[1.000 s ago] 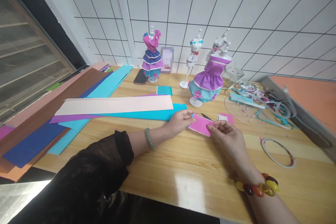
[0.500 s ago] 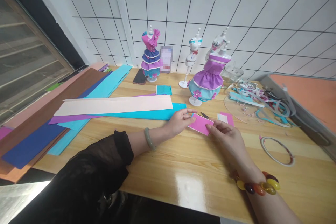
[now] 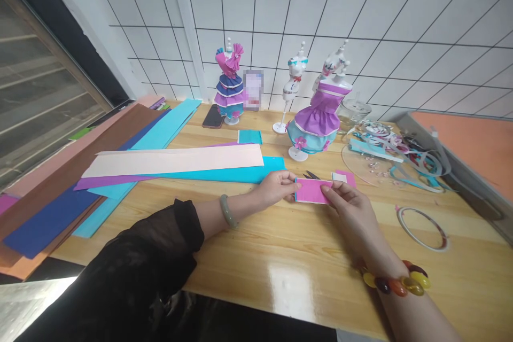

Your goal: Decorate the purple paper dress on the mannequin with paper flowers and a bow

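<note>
A small pink paper rectangle is held just above the wooden table, level and facing me. My left hand pinches its left edge, fingers closed on it. My right hand pinches its right edge. Small black scissors lie on the table just behind the pink piece. A second small pink and white paper piece lies behind my right hand.
Long crepe paper sheets, cream, teal, blue and brown, cover the left. Dressed mannequin stands and a phone stand at the back. Ribbon scraps and a glass plate lie right, with a tape ring.
The pink piece has turned from a tilt to level, and both hands have shifted slightly to hold it by its ends.
</note>
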Available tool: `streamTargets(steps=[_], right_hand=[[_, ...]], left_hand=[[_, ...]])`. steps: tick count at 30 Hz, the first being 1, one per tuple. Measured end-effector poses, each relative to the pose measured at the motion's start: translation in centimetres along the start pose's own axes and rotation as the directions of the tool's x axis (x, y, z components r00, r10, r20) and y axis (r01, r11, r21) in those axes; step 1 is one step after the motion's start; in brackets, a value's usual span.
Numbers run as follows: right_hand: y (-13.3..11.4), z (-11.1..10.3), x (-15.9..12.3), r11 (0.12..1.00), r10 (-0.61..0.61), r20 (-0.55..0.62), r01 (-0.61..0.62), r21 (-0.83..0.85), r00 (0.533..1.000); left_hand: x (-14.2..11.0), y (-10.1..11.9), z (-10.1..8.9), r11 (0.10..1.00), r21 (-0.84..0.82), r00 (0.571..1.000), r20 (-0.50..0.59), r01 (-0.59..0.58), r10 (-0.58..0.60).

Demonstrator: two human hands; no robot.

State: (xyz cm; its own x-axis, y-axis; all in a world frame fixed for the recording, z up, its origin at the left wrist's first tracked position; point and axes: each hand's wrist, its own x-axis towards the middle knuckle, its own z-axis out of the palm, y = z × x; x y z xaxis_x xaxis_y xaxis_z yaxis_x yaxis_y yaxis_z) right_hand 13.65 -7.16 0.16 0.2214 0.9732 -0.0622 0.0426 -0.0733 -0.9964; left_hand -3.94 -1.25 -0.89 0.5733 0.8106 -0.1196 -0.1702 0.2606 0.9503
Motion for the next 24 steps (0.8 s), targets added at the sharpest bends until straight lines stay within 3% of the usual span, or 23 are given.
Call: streamTargets(steps=[12, 24], right_hand=[[0.25, -0.36, 0.30, 0.991, -0.130, -0.047, 0.131, 0.006, 0.990], [-0.72, -0.02, 0.03, 0.968, -0.246, -0.104, 0.240, -0.067, 0.964]], left_hand=[[-0.31, 0.34, 0.02, 0.995, 0.038, 0.993, 0.075, 0.092, -0.094], [0.01, -0.22, -0.13, 0.992, 0.070, 0.985, 0.128, 0.105, -0.114]])
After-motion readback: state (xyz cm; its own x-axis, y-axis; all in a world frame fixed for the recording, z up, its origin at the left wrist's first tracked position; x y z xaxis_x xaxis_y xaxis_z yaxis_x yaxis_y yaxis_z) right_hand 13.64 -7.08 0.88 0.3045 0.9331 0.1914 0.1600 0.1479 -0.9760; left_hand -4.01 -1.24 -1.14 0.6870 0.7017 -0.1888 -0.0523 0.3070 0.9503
